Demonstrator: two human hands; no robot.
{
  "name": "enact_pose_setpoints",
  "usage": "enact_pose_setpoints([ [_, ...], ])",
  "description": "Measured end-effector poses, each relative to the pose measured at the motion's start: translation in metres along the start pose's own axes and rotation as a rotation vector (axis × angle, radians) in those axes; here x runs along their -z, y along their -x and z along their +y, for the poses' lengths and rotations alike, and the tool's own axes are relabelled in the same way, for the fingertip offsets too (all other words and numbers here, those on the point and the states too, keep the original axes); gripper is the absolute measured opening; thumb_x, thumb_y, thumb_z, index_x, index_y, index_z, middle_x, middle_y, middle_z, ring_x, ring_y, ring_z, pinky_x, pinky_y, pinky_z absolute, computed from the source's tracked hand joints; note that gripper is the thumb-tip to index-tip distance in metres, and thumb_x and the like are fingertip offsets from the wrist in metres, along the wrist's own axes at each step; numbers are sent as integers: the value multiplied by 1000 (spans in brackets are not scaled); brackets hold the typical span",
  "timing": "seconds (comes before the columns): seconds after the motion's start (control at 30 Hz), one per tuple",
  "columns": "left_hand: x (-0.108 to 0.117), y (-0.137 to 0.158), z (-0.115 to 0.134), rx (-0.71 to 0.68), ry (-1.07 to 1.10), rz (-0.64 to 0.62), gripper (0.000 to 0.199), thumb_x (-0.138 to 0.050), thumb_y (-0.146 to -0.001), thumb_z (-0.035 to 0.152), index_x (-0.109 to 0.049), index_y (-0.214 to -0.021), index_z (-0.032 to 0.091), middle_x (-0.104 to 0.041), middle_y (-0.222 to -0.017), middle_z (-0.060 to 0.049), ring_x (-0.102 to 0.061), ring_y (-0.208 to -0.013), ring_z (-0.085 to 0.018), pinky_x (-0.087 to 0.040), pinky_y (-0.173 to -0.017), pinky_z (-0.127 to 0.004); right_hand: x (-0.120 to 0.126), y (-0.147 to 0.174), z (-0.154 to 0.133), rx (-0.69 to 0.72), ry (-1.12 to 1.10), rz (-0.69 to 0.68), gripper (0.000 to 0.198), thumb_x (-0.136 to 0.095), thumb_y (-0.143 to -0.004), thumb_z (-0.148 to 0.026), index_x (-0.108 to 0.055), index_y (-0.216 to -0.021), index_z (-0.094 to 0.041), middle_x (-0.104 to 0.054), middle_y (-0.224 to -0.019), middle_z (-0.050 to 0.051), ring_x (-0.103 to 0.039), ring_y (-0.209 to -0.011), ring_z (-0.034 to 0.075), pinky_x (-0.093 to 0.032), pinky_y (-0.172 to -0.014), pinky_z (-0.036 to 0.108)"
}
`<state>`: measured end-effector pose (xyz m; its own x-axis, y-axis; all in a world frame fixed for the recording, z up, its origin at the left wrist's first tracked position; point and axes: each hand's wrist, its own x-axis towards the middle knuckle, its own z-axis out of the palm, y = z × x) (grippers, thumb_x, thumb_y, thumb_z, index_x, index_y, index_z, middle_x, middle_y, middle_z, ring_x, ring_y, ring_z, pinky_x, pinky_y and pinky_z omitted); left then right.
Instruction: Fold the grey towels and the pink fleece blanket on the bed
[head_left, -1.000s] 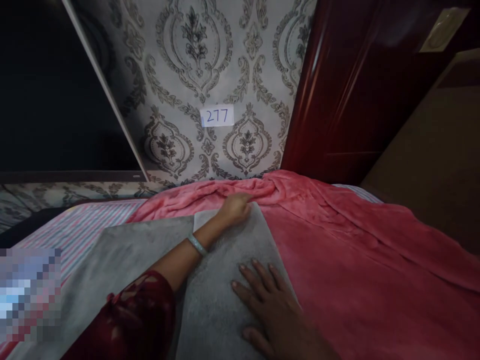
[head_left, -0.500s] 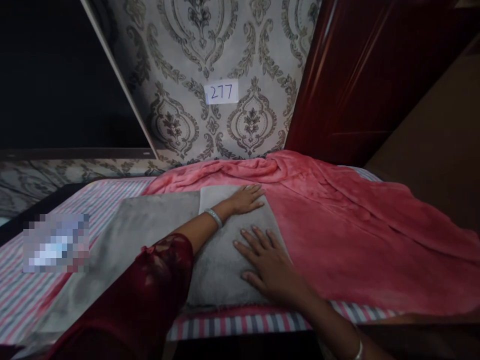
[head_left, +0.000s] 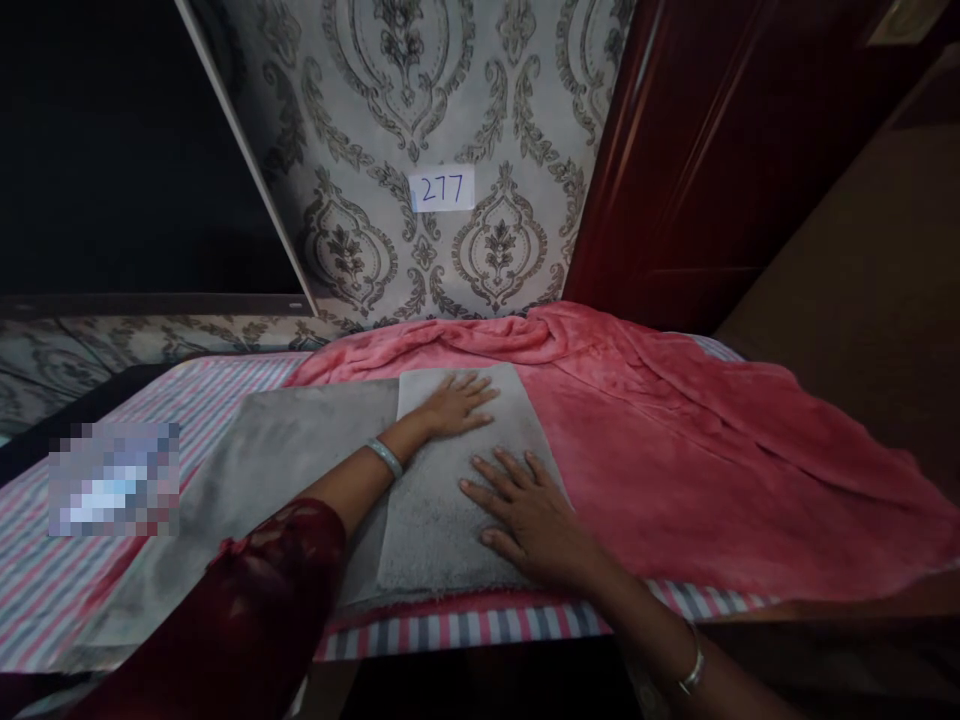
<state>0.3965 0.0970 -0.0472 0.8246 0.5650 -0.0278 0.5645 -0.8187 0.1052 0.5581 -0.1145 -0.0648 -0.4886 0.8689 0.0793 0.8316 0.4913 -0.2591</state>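
A grey plush cloth (head_left: pixel 442 520) lies on a pink blanket (head_left: pixel 675 480), its right part folded over into a lighter panel. My left hand (head_left: pixel 459 402) rests flat near the far edge of that panel, fingers spread. Closer to me, my right hand (head_left: pixel 529 515) lies palm down by the panel's right edge, its fingers also spread apart. Neither hand grips anything. To the left, the single grey layer spreads out, partly covered by my left sleeve. The pink blanket shows along the far side, on the right and as a thin strip at the front.
A striped cloth (head_left: pixel 232 370) covers the table beneath. On it at the left is a blurred-out object (head_left: pixel 112 480). A dark screen (head_left: pixel 135 150) stands at the back left, a patterned wall with a paper label (head_left: pixel 442 188) behind, and a dark red wooden panel (head_left: pixel 697 150) at the right.
My left hand has slid a little to the left over the grey cloth, away from its right edge. My right hand has stayed nearly in place.
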Motion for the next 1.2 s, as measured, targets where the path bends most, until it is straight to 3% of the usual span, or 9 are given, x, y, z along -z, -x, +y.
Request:
enact_pose_setpoints([
  [0.13, 13, -8, -34, 292, -30, -1, 63, -30, -101, 57, -31, -159, 30, -26, -167, -7, -20, -155, -33, -14, -122, -62, 1, -1, -1, -10, 21, -16, 63, -52, -100, -46, -29, -158, -42, -17, -168, -3, -9, -155, 31, -13, -122, 65],
  [0.27, 21, 3, -41, 359, -60, 51, 62, -34, -101, 53, -38, -156, 25, -33, -164, -12, -24, -153, -34, -13, -122, -64, -2, 1, 1, -4, 46, 0, 60, -50, -101, -47, -31, -158, -40, -20, -168, -1, -11, -155, 32, -16, -121, 65],
  [0.43, 20, 46, -11, 181, 15, 94, 60, -30, -102, 50, -37, -156, 24, -30, -166, -10, -20, -155, -29, -12, -123, -60, 12, -4, -1, 14, 17, -23, 57, -50, -101, -47, -41, -155, -33, -30, -165, 5, -20, -153, 34, -17, -119, 67],
  [0.57, 4, 78, 10, 65, 102, 45, 59, -27, -104, 49, -33, -158, 27, -28, -167, -8, -19, -155, -26, -12, -124, -59, 24, -26, -19, 172, -60, -3, 49, -45, -104, -42, -51, -149, -26, -45, -156, 10, -35, -147, 27, -25, -121, 53],
  [0.77, -17, 93, 16, 20, 53, 117, 55, -30, -104, 45, -34, -157, 30, -28, -167, -6, -17, -156, -25, -10, -125, -55, 2, -33, -40, 263, -68, -84, 54, -50, -102, -43, -42, -154, -32, -17, -169, 8, -15, -155, 27, -15, -124, 52],
  [0.93, -12, 87, -2, -27, 32, 57, 60, -33, -103, 51, -31, -159, 31, -23, -168, -6, -15, -156, -27, -9, -125, -57, -3, -22, -36, 323, -73, -126, 54, -42, -105, -45, -36, -157, -34, -23, -167, 0, -11, -155, 26, -8, -125, 55],
  [1.0, -6, 81, -20, 24, 9, 42, 63, -35, -101, 56, -31, -159, 30, -22, -168, -8, -15, -156, -29, -9, -124, -58, -2, -23, -35, 328, -82, -122, 53, -41, -105, -46, -36, -157, -34, -24, -167, -2, -9, -156, 25, -8, -125, 55],
  [1.2, 17, 61, -67, 433, -49, -8, 58, -26, -104, 49, -32, -158, 28, -26, -167, -8, -21, -154, -30, -16, -122, -60, -3, -27, -35, 324, -104, -131, 53, -41, -105, -45, -36, -157, -36, -26, -166, -1, -8, -156, 23, -11, -124, 57],
])
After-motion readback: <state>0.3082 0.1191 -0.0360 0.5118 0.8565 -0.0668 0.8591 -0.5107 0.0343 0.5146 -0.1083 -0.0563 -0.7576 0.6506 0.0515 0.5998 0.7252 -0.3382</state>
